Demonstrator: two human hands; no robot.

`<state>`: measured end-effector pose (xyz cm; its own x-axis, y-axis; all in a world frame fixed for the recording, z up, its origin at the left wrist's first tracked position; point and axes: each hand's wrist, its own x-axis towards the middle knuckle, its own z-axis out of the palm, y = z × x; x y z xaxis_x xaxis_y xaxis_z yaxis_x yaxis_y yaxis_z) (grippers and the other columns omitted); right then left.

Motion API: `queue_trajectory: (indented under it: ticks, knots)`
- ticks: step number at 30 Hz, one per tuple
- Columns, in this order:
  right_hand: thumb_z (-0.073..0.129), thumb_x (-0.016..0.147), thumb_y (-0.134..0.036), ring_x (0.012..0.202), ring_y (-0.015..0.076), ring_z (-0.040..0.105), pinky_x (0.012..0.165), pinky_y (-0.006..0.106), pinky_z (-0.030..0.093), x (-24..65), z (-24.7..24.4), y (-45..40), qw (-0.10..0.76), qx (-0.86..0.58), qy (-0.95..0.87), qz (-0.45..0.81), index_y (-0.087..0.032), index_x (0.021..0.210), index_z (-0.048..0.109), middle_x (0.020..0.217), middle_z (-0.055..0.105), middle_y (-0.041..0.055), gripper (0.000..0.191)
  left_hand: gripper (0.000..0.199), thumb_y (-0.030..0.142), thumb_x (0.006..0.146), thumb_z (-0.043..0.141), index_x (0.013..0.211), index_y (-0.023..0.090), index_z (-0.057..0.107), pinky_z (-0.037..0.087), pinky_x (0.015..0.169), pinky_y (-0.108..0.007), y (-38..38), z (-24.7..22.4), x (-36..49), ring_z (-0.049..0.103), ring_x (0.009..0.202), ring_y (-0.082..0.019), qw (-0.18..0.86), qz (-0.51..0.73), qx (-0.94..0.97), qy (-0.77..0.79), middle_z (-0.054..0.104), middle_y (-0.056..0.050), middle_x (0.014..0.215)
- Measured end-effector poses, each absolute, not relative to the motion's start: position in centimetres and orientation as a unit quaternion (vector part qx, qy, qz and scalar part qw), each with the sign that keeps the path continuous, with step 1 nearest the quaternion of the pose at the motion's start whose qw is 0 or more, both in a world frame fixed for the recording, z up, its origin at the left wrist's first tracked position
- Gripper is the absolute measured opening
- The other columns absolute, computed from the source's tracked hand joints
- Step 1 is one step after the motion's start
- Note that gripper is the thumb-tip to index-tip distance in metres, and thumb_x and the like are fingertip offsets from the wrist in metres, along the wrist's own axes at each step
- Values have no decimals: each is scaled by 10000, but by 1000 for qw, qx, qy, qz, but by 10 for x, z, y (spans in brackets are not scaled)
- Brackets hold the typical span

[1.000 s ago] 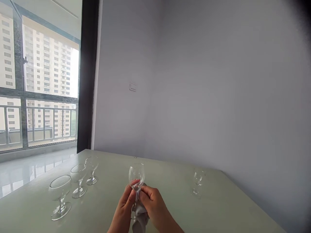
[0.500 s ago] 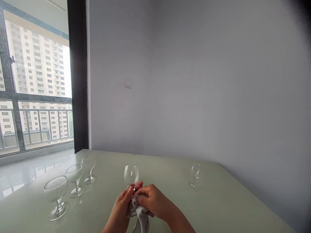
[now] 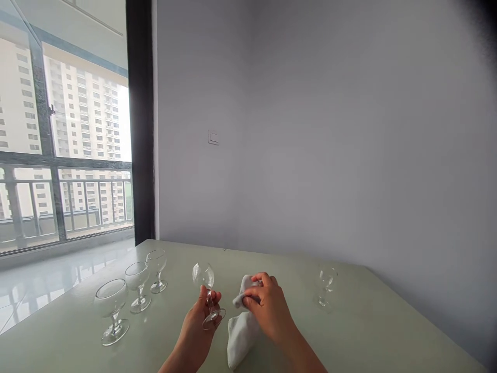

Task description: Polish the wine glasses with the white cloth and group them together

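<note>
My left hand (image 3: 199,326) is closed round the stem of a clear wine glass (image 3: 203,275), held tilted with its bowl up and away from me and its foot towards me. To the right, my right hand (image 3: 269,305) pinches a white cloth (image 3: 243,336) between thumb and fingers. The cloth hangs down below the fingers and is apart from the glass.
On the left of the pale green table (image 3: 303,336) three stemmed glasses stand upright in a row: a near one (image 3: 112,300), a middle one (image 3: 137,277) and a far one (image 3: 157,263). Another glass (image 3: 326,281) stands at the right. Walls and a window lie behind.
My right hand has drawn the cloth off the held glass and moved right. The held glass has shifted slightly left and tilts more. The view has turned a little left.
</note>
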<state>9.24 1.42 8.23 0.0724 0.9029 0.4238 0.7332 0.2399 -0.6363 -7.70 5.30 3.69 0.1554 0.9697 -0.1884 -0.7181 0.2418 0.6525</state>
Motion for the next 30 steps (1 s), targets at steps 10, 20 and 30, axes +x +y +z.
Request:
queue_trajectory:
  ticks: [10, 20, 30]
  knots:
    - [492, 825, -375, 518, 97, 461, 468, 230, 369, 53, 93, -3, 516, -496, -585, 381, -188, 914, 605, 761, 530, -2, 235, 308, 459, 653, 716, 758, 179, 645, 422, 506, -167, 45, 48, -79, 511, 516, -56, 699, 575, 297, 305, 594, 41, 646]
    - [503, 729, -76, 790, 162, 582, 680, 277, 462, 47, 69, -1, 360, -447, -814, 90, -283, 1011, 657, 1029, 568, 55, 382, 188, 347, 759, 645, 753, 159, 655, 473, 634, -215, 41, 53, -79, 583, 688, -114, 740, 551, 311, 228, 606, 7, 741]
    - [646, 737, -256, 609, 97, 509, 501, 212, 398, 71, 100, -8, 493, -347, -672, 430, -263, 767, 739, 771, 499, -14, 97, 129, 293, 775, 643, 772, 164, 636, 436, 556, -169, 37, 51, -88, 433, 481, -11, 830, 465, 295, 89, 601, 14, 773]
